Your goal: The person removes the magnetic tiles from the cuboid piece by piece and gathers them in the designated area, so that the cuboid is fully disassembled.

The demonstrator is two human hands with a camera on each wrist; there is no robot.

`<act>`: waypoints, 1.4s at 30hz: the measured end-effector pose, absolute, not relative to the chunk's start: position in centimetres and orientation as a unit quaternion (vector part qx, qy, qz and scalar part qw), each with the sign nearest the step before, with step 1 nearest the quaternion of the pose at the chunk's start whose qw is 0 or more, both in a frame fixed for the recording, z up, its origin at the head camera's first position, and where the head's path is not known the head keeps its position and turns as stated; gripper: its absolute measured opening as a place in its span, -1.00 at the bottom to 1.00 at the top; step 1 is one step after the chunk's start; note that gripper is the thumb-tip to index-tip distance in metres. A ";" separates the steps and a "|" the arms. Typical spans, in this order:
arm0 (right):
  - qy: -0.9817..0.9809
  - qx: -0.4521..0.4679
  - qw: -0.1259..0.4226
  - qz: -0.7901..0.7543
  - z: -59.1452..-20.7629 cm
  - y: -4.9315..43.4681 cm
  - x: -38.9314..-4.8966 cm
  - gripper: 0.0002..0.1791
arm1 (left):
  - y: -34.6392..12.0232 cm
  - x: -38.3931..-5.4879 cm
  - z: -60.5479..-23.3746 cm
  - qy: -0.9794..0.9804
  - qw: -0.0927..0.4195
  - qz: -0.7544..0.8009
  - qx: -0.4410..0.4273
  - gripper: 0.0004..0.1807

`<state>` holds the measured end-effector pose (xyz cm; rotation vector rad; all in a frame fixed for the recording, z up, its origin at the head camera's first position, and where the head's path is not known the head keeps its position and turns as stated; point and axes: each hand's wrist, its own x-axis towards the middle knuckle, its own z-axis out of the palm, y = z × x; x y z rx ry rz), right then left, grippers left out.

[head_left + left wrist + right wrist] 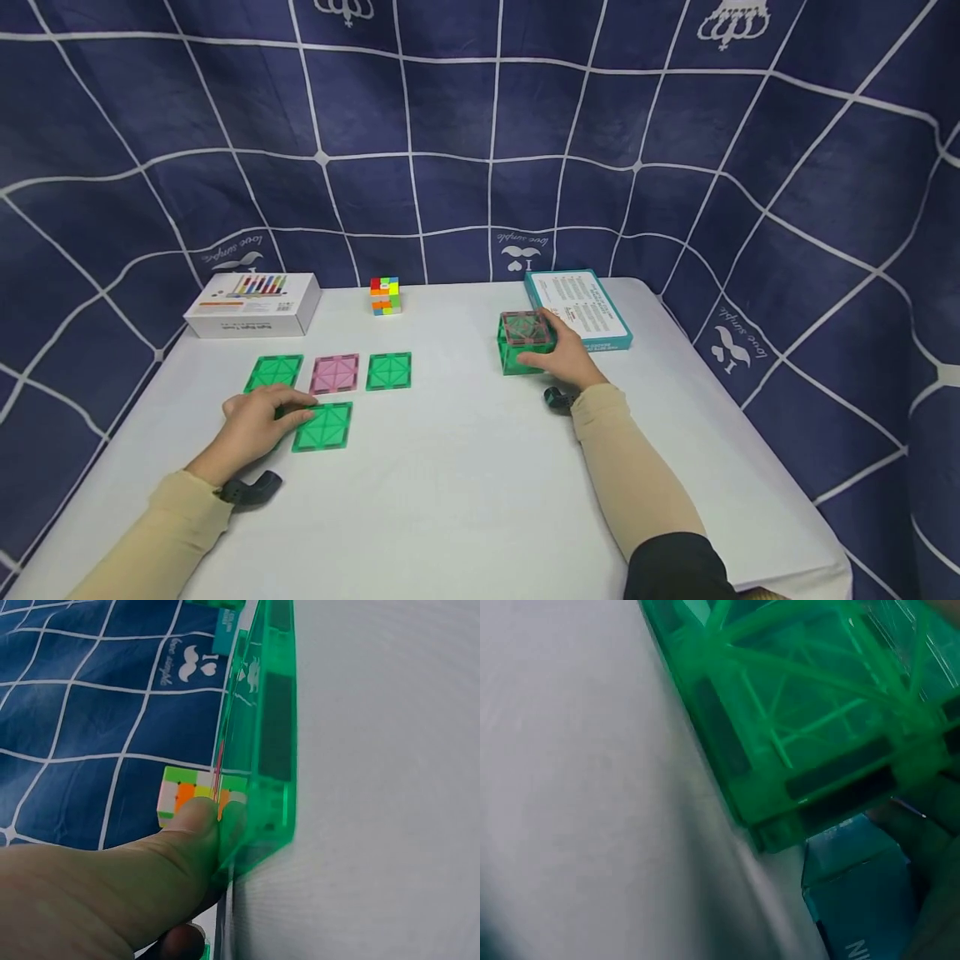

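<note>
My left hand [258, 423] is over the lower row of magnetic tiles, its thumb and fingers at the left edge of a green magnetic tile [327, 428]. In the left wrist view, the thumb presses on a corner of that see-through green tile [274, 742]. Part of another green tile lies hidden under the hand. My right hand [562, 354] grips a box-shaped block of magnetic tiles [517, 357], green at the sides and pink on top, with thumb in front and fingers behind. Its green lattice side [810, 712] fills much of the right wrist view.
Behind the left hand lie a green tile [276, 371], a pink tile [334, 374] and another green tile [389, 371]. A white box [255, 304] and a puzzle cube [386, 296] stand at the back. A teal box [585, 308] lies just behind the right hand.
</note>
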<state>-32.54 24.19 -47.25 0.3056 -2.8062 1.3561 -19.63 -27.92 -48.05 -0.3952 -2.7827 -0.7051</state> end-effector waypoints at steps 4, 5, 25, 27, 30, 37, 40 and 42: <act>-0.891 0.090 0.006 0.444 -47.5 24.2 -32.9 0.39 | -27.4 -19.4 -47.6 -0.958 0.135 -0.221 -0.127 -0.77; -0.892 0.091 0.006 0.444 -47.6 24.1 -32.9 0.39 | -27.1 -19.2 -47.3 -0.958 0.143 -0.215 -0.123 -0.78; -0.882 0.086 0.017 0.463 -47.9 23.9 -32.6 0.33 | -8.8 -24.1 -44.3 -0.844 -0.010 -0.489 -0.220 -0.42; -0.883 0.086 0.019 0.462 -47.9 23.7 -32.6 0.33 | -7.2 -24.8 -44.2 -0.827 -0.039 -0.518 -0.217 -0.39; -0.883 0.090 0.021 0.461 -47.9 23.4 -32.6 0.33 | -5.4 -25.8 -44.1 -0.811 -0.072 -0.542 -0.206 -0.34; -0.887 0.090 0.017 0.454 -48.2 23.5 -32.6 0.33 | -2.1 -28.2 -44.5 -0.786 -0.111 -0.572 -0.206 -0.27; -0.884 0.092 0.020 0.458 -48.3 23.7 -32.6 0.32 | -1.1 -29.2 -44.8 -0.767 -0.128 -0.595 -0.204 -0.30; -0.882 0.094 0.021 0.462 -48.3 23.8 -32.6 0.32 | -0.6 -29.6 -44.9 -0.759 -0.131 -0.605 -0.200 -0.34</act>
